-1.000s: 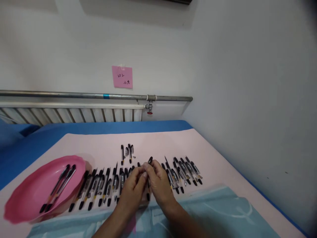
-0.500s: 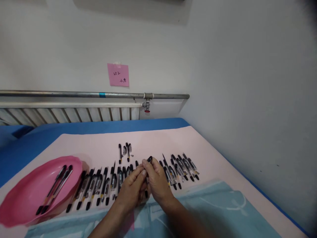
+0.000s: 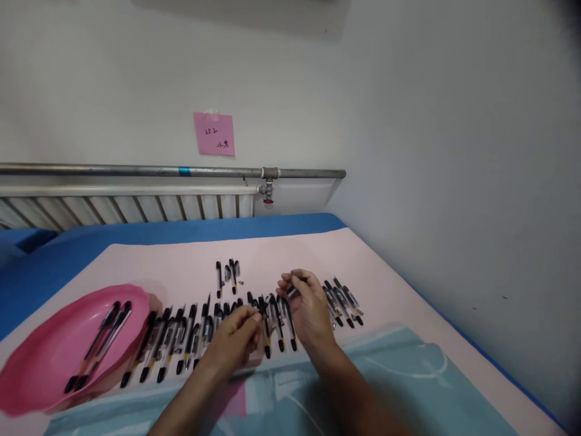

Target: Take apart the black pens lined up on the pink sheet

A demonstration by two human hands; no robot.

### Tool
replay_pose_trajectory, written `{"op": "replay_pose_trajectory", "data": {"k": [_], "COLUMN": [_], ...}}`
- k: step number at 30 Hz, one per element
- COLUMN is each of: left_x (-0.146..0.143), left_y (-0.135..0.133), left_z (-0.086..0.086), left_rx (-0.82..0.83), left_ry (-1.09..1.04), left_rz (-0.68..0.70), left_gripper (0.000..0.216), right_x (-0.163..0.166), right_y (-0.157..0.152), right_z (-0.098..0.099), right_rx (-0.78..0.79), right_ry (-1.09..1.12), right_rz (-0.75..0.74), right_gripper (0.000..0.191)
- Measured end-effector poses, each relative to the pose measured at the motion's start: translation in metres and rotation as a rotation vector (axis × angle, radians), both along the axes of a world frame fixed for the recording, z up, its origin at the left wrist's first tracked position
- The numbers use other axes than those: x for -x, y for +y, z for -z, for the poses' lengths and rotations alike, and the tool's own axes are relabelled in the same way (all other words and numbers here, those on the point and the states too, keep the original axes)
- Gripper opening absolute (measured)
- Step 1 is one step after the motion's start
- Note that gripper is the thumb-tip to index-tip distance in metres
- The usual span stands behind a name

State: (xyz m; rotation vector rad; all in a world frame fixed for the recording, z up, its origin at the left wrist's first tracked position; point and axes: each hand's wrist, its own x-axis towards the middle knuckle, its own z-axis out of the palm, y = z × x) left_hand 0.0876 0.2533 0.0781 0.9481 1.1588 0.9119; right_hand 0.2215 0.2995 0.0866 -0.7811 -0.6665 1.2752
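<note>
A long row of black pens (image 3: 181, 339) lies side by side on the pink table cover (image 3: 272, 254). My left hand (image 3: 233, 339) rests over the middle of the row, fingers pinched on a small black pen piece (image 3: 261, 307). My right hand (image 3: 311, 309) is raised a little further right, fingers curled around a pen part (image 3: 293, 292) that I cannot make out clearly. Three pens (image 3: 276, 324) lie between the two hands. A few loose pen parts (image 3: 227, 275) sit further back.
A pink oval tray (image 3: 49, 357) at the left holds two or three black pens (image 3: 97, 345). A light blue cloth (image 3: 385, 387) covers the near edge. A radiator (image 3: 122, 209) and metal pipe (image 3: 172, 172) run along the back wall; a white wall stands close on the right.
My hands were together, working one pen upright. They have since parted: the right hand moved right and back with a part, the left stayed low with a small piece.
</note>
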Motion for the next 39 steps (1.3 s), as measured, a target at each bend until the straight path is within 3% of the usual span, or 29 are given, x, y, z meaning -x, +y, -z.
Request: {"op": "replay_pose_trajectory", "data": {"k": [6, 10, 15, 25, 31, 36, 39], "left_x": [-0.001, -0.002, 0.001, -0.002, -0.003, -0.002, -0.002], "left_y": [0.0, 0.0, 0.0, 0.001, 0.001, 0.002, 0.001], "left_z": [0.002, 0.007, 0.009, 0.007, 0.01, 0.008, 0.007], "left_rx": [-0.085, -0.242, -0.345, -0.069, -0.113, -0.083, -0.098], "left_ry": [0.054, 0.171, 0.302, -0.136, -0.084, -0.09, -0.072], "left_rz": [-0.084, -0.131, -0.179, -0.055, -0.072, -0.068, -0.075], "left_gripper": [0.033, 0.031, 0.027, 0.036, 0.04, 0.041, 0.042], "right_x": [0.006, 0.016, 0.014, 0.018, 0.022, 0.021, 0.022], "right_y": [-0.009, -0.014, -0.014, -0.016, -0.018, -0.017, -0.017], "right_z": [0.006, 0.011, 0.013, 0.006, 0.01, 0.009, 0.01], "right_rx": [0.049, 0.016, -0.011, 0.103, 0.091, 0.099, 0.124], "right_ry": [-0.47, -0.612, -0.575, -0.237, -0.32, -0.292, -0.299], "right_rz": [-0.248, -0.221, -0.262, -0.42, -0.262, -0.364, -0.321], "right_gripper": [0.02, 0.021, 0.018, 0.019, 0.023, 0.025, 0.029]}}
